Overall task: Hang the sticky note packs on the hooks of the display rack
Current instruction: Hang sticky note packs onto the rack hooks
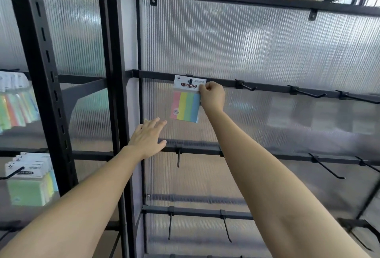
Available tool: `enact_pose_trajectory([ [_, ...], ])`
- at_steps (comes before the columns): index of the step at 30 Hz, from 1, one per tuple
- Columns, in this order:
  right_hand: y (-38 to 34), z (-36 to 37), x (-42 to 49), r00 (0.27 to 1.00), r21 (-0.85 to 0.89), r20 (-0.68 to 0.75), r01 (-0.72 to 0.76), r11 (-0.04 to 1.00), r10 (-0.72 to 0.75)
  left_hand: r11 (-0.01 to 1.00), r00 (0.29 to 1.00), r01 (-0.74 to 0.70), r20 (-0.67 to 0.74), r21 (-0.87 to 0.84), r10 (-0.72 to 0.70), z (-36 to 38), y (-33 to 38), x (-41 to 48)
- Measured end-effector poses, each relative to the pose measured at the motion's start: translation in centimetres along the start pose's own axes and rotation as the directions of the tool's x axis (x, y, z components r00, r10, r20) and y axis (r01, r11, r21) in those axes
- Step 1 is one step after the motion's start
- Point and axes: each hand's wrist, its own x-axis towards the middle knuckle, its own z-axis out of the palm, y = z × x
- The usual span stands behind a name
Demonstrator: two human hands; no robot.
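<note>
A sticky note pack (186,101) with a white header card and pink, yellow, green and blue strips hangs at the leftmost hook (190,81) of the upper rail (267,87). The hook's tip shows through the card's hole. My right hand (211,95) pinches the pack's right edge near the header. My left hand (148,137) is below and to the left of the pack, fingers straight and spread, holding nothing, in front of the rack's back panel.
Bare black hooks (247,87) line the upper rail to the right, and more hooks (178,157) hang on the lower rails. Black uprights (115,93) divide the rack. The left bay holds hung sticky note packs (30,177) and other coloured packs (16,103).
</note>
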Motion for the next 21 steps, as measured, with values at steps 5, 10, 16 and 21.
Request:
enact_pose_trajectory([
  [5, -0.1, 0.7, 1.6, 0.999, -0.09, -0.039, 0.011, 0.996, -0.015, 1.0, 1.0, -0.006, -0.001, -0.009, 0.006, 0.3, -0.3, 0.3],
  [10, 0.3, 1.6, 1.9, 0.992, -0.208, -0.082, 0.076, 0.975, -0.094, 1.0, 1.0, 0.0, 0.008, -0.03, 0.001, 0.7, -0.8, 0.5],
  [16, 0.4, 1.8, 1.1, 0.984, -0.239, -0.15, 0.055, 0.969, -0.093, 0.997, 1.0, 0.019, 0.026, -0.075, -0.017, 1.1, -1.1, 0.6],
  [21, 2.7, 1.0, -1.6, 0.968, -0.278, -0.203, 0.085, 0.957, -0.146, 0.995, 0.999, 0.018, 0.044, -0.094, -0.014, 2.1, -0.8, -0.3],
])
